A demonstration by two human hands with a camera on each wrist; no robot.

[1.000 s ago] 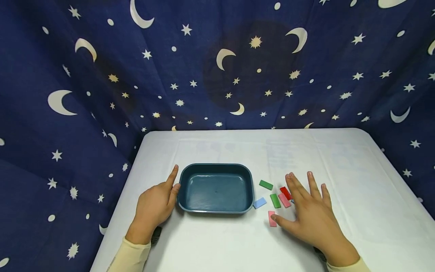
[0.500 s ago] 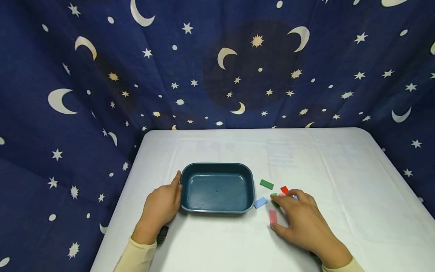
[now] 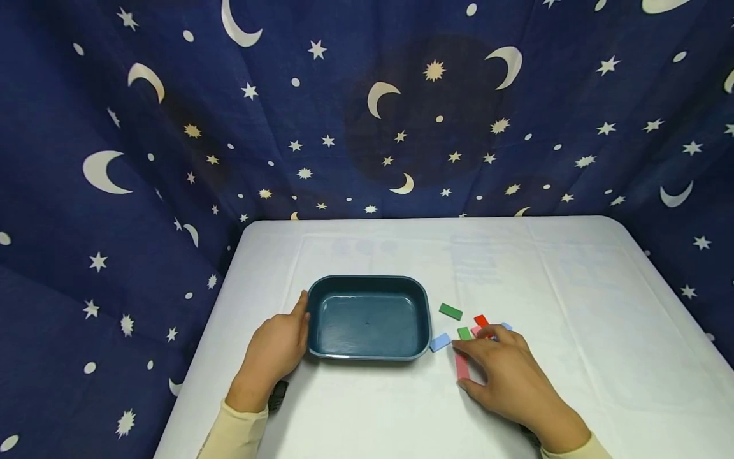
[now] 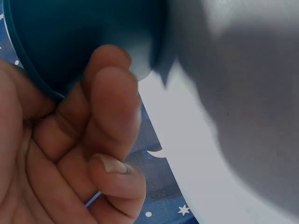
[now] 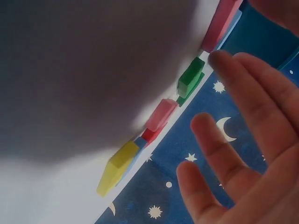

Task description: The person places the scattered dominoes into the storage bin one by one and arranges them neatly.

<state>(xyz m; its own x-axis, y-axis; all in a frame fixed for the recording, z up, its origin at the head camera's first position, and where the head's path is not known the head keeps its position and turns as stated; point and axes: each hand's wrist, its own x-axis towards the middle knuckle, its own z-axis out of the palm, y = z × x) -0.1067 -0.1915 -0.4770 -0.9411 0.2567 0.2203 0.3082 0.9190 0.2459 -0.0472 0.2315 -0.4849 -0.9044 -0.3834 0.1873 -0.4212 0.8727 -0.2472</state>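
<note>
My left hand [image 3: 276, 350] is at the left side of a dark teal plastic tub [image 3: 369, 354]; its index finger and thumb touch the outer wall. In the left wrist view, the other fingers are loosely bent beside the tub [image 4: 117, 23]. My right hand [image 3: 510, 376] pinches a pink block [image 3: 462, 367] lengthwise between thumb and index finger, low over the white table. The right wrist view shows that pink block [image 5: 222, 25] between them, while the other fingers extend apart. Just beyond lie a green block [image 3: 464, 333], another pink block [image 5: 161, 115] and a red block [image 3: 480, 320].
A light blue block [image 3: 441, 342] lies against the tub's right side, with a dark green block [image 3: 450, 311] farther back. Another blue block [image 3: 507, 326] and a yellow block [image 5: 119, 165] lie beyond my right hand. A dark blue star-patterned curtain [image 3: 321, 115] surrounds the white table [image 3: 573, 287].
My right hand lowered from spread fingers above the blocks and closed its thumb and index finger on the near pink block. My left hand and the tub shifted slightly right.
</note>
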